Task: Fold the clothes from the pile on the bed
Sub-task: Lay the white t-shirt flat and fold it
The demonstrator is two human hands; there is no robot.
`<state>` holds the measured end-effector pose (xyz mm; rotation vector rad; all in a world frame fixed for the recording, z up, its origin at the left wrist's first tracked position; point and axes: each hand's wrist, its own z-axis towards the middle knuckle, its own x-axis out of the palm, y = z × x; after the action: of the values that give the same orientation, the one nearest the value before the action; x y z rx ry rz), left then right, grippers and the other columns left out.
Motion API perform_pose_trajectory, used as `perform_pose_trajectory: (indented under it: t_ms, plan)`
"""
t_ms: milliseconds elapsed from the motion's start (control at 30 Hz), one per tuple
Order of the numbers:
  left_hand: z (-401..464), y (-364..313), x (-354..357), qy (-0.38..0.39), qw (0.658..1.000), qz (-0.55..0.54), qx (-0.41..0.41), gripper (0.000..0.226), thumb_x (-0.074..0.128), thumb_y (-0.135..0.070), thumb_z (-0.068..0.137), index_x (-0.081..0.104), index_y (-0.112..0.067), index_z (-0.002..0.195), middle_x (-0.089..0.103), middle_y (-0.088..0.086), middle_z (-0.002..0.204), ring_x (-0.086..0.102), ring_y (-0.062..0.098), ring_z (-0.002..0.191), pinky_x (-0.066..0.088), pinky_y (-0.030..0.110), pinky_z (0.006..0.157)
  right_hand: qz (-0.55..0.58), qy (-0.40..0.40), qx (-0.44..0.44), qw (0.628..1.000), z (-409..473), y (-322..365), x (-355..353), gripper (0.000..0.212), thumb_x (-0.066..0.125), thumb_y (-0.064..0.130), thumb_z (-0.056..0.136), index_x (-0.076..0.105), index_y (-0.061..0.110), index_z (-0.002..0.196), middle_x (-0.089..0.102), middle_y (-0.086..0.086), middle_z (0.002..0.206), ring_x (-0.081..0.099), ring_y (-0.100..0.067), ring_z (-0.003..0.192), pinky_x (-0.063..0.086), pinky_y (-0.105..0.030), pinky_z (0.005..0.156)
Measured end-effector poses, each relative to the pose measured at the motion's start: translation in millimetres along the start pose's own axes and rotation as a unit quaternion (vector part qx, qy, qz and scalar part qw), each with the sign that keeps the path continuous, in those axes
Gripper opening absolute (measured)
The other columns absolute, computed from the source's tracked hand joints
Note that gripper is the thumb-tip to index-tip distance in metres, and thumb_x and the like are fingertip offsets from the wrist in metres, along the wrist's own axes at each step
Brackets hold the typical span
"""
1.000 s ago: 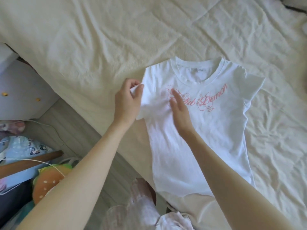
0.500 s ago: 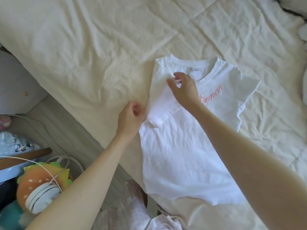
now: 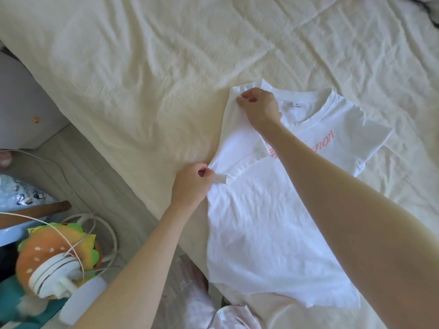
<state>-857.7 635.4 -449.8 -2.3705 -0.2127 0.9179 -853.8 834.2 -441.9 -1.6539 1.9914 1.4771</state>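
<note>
Both hands (image 3: 193,184) (image 3: 259,108) pinch white T-shirt (image 3: 273,222); print reads "mon".

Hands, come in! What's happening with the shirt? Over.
Left hand pinches sleeve hem. Right hand pinches shoulder fold. Shirt flat on bed, left sleeve folded in. Nothing blocking.

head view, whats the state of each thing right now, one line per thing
white t-shirt: front up on the bed, one side and sleeve folded inward, pink print partly covered
left hand: pinches the folded sleeve's hem
right hand: pinches the folded shoulder by the collar
bedspread: cream, wrinkled
burger plush: on the floor, cord draped over it
</note>
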Motion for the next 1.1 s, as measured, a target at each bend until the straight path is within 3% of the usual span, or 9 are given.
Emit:
perform_pose_trajectory:
  t_ms: [133, 267, 400, 533, 700, 767, 833, 933, 1100]
  plan:
    - [-14, -3, -4, -0.059, 0.991, 0.068, 0.096, 0.022, 0.058, -0.02, 0.089, 0.056, -0.014, 0.11, 0.056, -0.002, 0.098, 0.054, 0.018, 0.089, 0.045, 0.029, 0.074, -0.081, -0.136, -0.161, 0.974, -41, -20, 7, 0.038, 0.05, 0.019, 0.094, 0.052, 0.013, 0.132, 0.048, -0.008, 0.135, 0.042, -0.026, 0.127, 0.031, -0.038, 0.102]
    - [-30, 0, 8, -0.08, 0.908, 0.236, 0.338, 0.038, 0.063, -0.007, 0.084, 0.059, -0.004, 0.122, 0.054, 0.016, 0.129, 0.052, 0.035, 0.12, 0.046, 0.044, 0.092, -0.175, -0.112, -0.258, 0.944, -103, -74, 17, 0.044, 0.051, 0.003, 0.091, 0.05, 0.004, 0.135, 0.043, -0.016, 0.144, 0.036, -0.032, 0.137, 0.025, -0.05, 0.112]
    - [-34, 16, 15, 0.094, 0.863, 0.406, 0.285, 0.059, 0.033, -0.035, 0.1, 0.012, -0.013, 0.151, 0.0, 0.003, 0.159, -0.006, 0.023, 0.146, -0.007, 0.048, 0.115, -0.228, -0.019, -0.208, 0.951, -143, -132, 13, 0.041, 0.052, 0.003, 0.091, 0.053, 0.005, 0.132, 0.039, -0.013, 0.147, 0.031, -0.034, 0.139, 0.017, -0.056, 0.113]
    - [-36, 1, 15, 0.061, 0.863, 0.409, 0.29, 0.056, 0.033, -0.035, 0.1, 0.018, -0.014, 0.15, 0.009, 0.003, 0.158, 0.001, 0.026, 0.146, -0.021, 0.05, 0.107, -0.204, -0.134, -0.145, 0.959, -154, -164, -18, 0.031, 0.059, 0.0, 0.087, 0.062, 0.002, 0.118, 0.057, -0.017, 0.13, 0.05, -0.036, 0.125, 0.033, -0.056, 0.106]
    - [-21, -37, 47, 0.074, 0.832, 0.449, 0.317, 0.058, 0.025, -0.04, 0.101, 0.004, -0.021, 0.152, -0.009, 0.002, 0.159, -0.013, 0.026, 0.145, -0.012, 0.05, 0.113, 0.016, -0.292, 0.087, 0.952, -138, -196, -74, 0.02, 0.051, 0.008, 0.092, 0.061, 0.006, 0.109, 0.063, -0.013, 0.107, 0.058, -0.028, 0.097, 0.041, -0.034, 0.085]
    - [-15, -50, 68, 0.101, 0.814, 0.474, 0.32, 0.06, 0.024, -0.043, 0.1, -0.002, -0.025, 0.151, -0.016, 0.003, 0.158, -0.017, 0.027, 0.144, -0.01, 0.053, 0.112, 0.217, -0.311, 0.21, 0.901, -119, -210, -99, 0.01, 0.048, 0.014, 0.093, 0.058, 0.015, 0.096, 0.066, -0.013, 0.099, 0.061, -0.022, 0.083, 0.045, -0.028, 0.074]
    - [-14, -55, 86, 0.126, 0.802, 0.497, 0.307, 0.063, 0.028, -0.046, 0.099, -0.003, -0.028, 0.151, -0.021, 0.004, 0.156, -0.019, 0.029, 0.143, -0.007, 0.057, 0.112, 0.334, -0.286, 0.289, 0.851, -99, -223, -117, 0.014, 0.048, 0.02, 0.094, 0.054, 0.016, 0.082, 0.065, -0.012, 0.084, 0.06, -0.016, 0.064, 0.046, -0.027, 0.061]
    - [-16, -55, 97, 0.13, 0.79, 0.53, 0.279, 0.068, 0.031, -0.051, 0.097, -0.006, -0.03, 0.15, -0.027, 0.005, 0.154, -0.02, 0.03, 0.143, -0.006, 0.059, 0.111, 0.362, -0.165, 0.321, 0.859, -74, -230, -131, 0.033, 0.051, 0.032, 0.095, 0.054, 0.01, 0.071, 0.052, -0.003, 0.054, 0.044, -0.007, 0.034, 0.035, -0.018, 0.04]
    - [-11, -64, 96, 0.154, 0.78, 0.553, 0.25, 0.067, 0.031, -0.051, 0.097, -0.007, -0.034, 0.149, -0.026, 0.003, 0.155, -0.018, 0.027, 0.144, -0.002, 0.056, 0.113, 0.589, -0.038, 0.344, 0.73, -52, -218, -146, 0.017, 0.053, 0.022, 0.095, 0.06, 0.008, 0.088, 0.063, -0.005, 0.079, 0.063, -0.018, 0.07, 0.051, -0.032, 0.081]
